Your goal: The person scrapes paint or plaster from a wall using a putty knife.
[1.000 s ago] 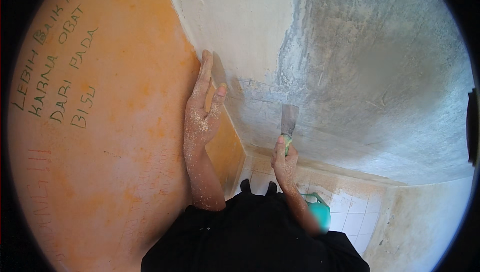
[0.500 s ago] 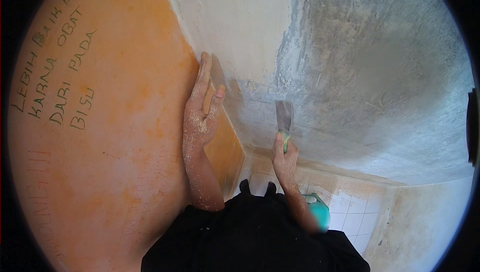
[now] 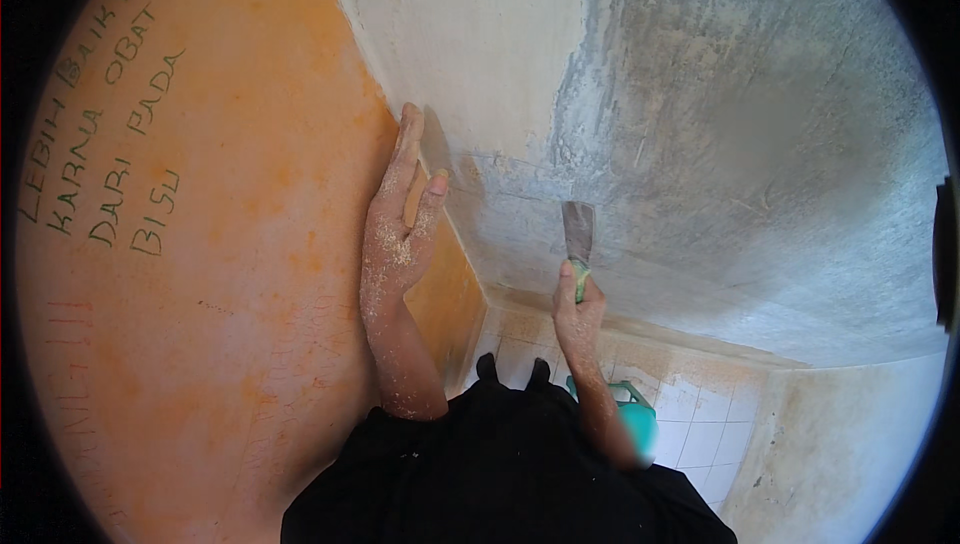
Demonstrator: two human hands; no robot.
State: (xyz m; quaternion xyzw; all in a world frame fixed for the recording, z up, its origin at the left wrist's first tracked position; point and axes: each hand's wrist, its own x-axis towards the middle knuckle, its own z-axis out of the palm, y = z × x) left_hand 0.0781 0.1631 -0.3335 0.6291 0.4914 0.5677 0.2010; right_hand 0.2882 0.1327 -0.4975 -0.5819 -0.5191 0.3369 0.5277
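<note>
My right hand grips a paint scraper by its green handle, thumb along the top. The wide metal blade points away from me, at the grey scraped wall; whether its edge touches the surface I cannot tell. Beyond the blade, a ragged border parts the bare grey from a patch of cream paint. My left hand, dusted with pale flakes, rests against the orange wall near the corner. Its fingers are stretched out and the thumb stands apart.
Handwriting covers part of the orange wall. Below lies a white tiled floor, with dust or flakes along the wall's foot. A turquoise object, partly hidden by my right forearm, is beside me. Another stained pale wall rises at the right.
My right hand and the scraper have shifted slightly right, and the blade looks sharper than before. My left hand has hardly moved. The view has shifted a little.
</note>
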